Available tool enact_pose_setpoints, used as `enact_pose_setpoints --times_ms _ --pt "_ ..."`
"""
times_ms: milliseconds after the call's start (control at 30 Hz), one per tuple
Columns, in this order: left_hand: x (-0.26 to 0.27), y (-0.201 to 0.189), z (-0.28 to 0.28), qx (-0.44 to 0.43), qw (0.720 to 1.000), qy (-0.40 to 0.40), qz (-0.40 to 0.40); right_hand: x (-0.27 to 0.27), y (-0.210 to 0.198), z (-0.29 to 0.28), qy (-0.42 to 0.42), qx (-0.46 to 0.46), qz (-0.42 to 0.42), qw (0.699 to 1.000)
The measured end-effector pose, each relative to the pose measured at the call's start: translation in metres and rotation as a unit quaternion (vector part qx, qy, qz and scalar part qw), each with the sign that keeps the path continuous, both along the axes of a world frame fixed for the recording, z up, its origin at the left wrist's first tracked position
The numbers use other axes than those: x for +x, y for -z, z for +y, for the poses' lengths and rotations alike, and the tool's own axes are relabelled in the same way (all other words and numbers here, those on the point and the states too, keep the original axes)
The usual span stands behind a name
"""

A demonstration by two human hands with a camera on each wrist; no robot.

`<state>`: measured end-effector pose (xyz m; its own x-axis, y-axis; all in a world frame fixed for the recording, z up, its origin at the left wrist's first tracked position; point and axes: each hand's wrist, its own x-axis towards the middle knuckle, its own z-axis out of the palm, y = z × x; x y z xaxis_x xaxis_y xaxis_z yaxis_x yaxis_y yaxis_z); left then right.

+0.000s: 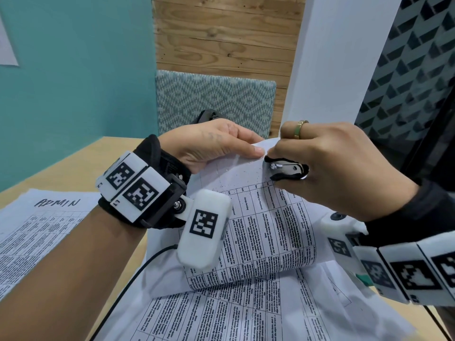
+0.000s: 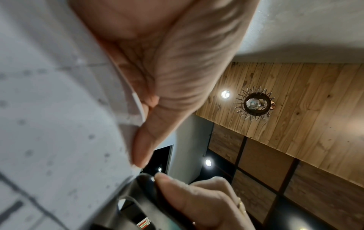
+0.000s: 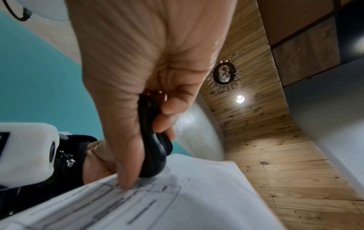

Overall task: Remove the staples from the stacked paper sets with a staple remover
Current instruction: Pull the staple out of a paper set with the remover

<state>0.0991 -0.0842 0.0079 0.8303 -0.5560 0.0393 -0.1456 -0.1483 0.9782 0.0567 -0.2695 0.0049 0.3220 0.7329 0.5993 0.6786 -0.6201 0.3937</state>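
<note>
admin sheet (image 1: 37,232): flat on counter (image 1: 81,156), far left
left hand (image 1: 216,146): pinches top corner of lifted set (image 1: 266,225), thumb on top
remover (image 1: 286,168): at that corner, just right of left thumb, long axis across page edge
right hand (image 1: 339,168): grip clamped on remover, nearer the corner; staple itself too small to tell

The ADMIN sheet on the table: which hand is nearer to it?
Left. The left hand pinches the lifted paper set beside the ADMIN sheet; the right hand is farther right.
</note>
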Motion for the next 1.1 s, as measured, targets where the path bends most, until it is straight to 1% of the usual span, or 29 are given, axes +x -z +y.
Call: enact_pose_setpoints --times_ms 200,333,500,600,733,900,1033,1100 --pt "-0.003 -0.002 0.003 0.001 1.0 0.018 0.012 0.0 0.0 0.0 -0.008 0.011 0.0 1.0" --pt "-0.008 -0.003 0.002 0.007 1.0 0.021 -0.016 0.001 -0.001 -0.002 -0.005 0.038 0.018 0.999" --pt "-0.01 0.003 -0.004 0.003 0.998 0.006 -0.069 -0.001 -0.005 -0.004 -0.025 0.087 0.084 0.992" --pt "-0.011 0.003 -0.005 -0.009 0.997 -0.002 -0.075 -0.002 -0.009 -0.007 -0.031 0.118 0.13 0.984" --pt "-0.012 0.002 -0.007 0.005 0.995 -0.018 -0.094 -0.001 -0.009 -0.007 -0.021 0.136 0.15 0.979" --pt "-0.012 0.001 -0.009 -0.009 0.997 -0.032 -0.066 -0.004 -0.011 -0.007 -0.02 0.154 0.156 0.975" --pt "-0.017 0.0 -0.016 -0.058 0.997 -0.047 0.014 -0.006 -0.011 -0.004 -0.006 0.158 0.146 0.977" --pt "-0.018 0.001 -0.02 -0.082 0.994 -0.072 0.031 -0.005 -0.009 -0.003 0.002 0.161 0.139 0.977"
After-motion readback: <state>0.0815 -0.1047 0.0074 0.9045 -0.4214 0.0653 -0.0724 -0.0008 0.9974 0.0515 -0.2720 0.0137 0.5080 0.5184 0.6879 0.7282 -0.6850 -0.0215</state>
